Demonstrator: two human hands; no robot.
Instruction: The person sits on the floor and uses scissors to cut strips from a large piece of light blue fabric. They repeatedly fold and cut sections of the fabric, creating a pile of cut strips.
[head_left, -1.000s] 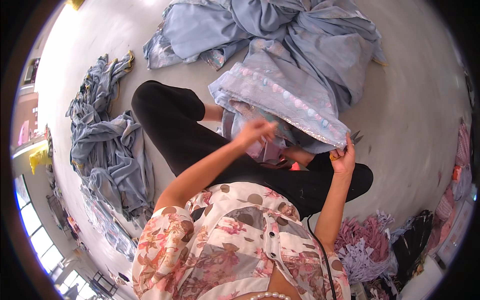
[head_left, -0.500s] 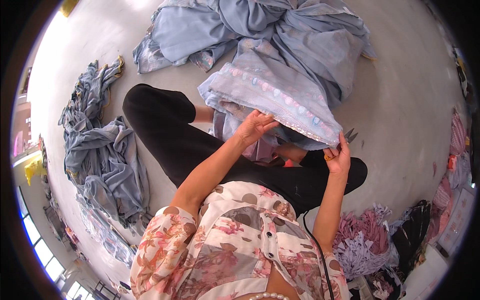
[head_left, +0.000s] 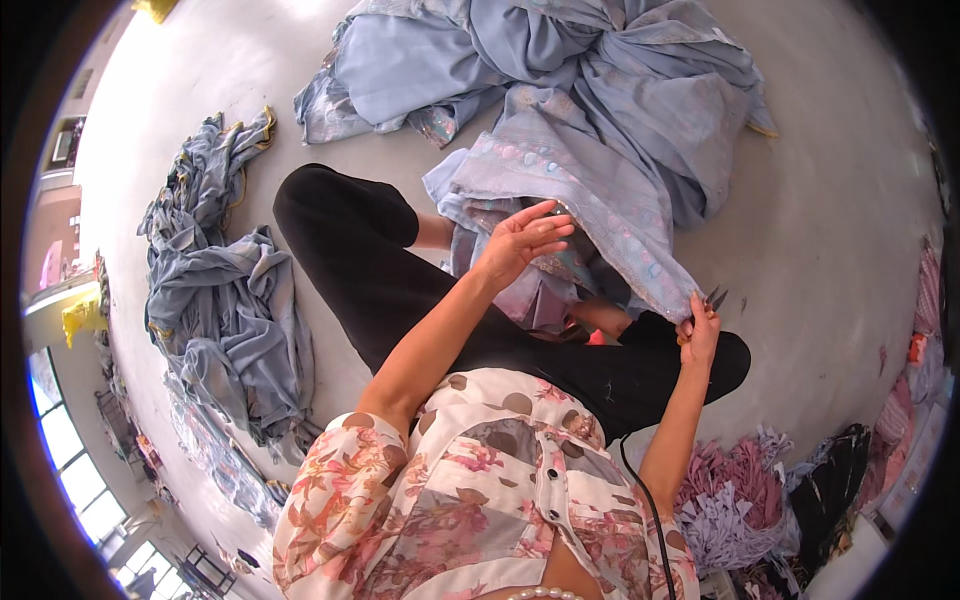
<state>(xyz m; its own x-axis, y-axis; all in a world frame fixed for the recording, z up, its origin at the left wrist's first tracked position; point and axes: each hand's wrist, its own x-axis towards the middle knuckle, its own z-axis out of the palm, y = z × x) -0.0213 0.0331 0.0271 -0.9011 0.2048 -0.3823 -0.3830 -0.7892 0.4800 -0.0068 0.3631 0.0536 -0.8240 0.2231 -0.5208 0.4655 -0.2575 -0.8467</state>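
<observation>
Writing: one pale panel (head_left: 915, 465) at the right rim, any lettering too small for you to read. Work piece: light blue sheer cloth panel (head_left: 622, 230) with pastel oval motifs and a glittering hem (head_left: 632, 280), spread before your folded legs in black trousers (head_left: 345, 250), its upper end meeting a large heap of plain grey-blue fabric (head_left: 420, 75). Your right hand (head_left: 701, 335): thumb and forefinger narrowed on the panel's lower right corner; dark-bladed scissors (head_left: 716, 299) jut out just beyond the fingers. Your left hand (head_left: 523, 243): fingers extended and slightly parted, palm unfilled, in front of the panel's near edge; whether the fingertips touch it, you cannot tell. Edge: the hem slants from beside your left fingertips down to your right pinch. Room: smooth grey floor (head_left: 820, 250) stretches right of the panel; leftward, a strip separates your knee from a crumpled blue-grey fabric pile (head_left: 225, 310) with yellow edging.
</observation>
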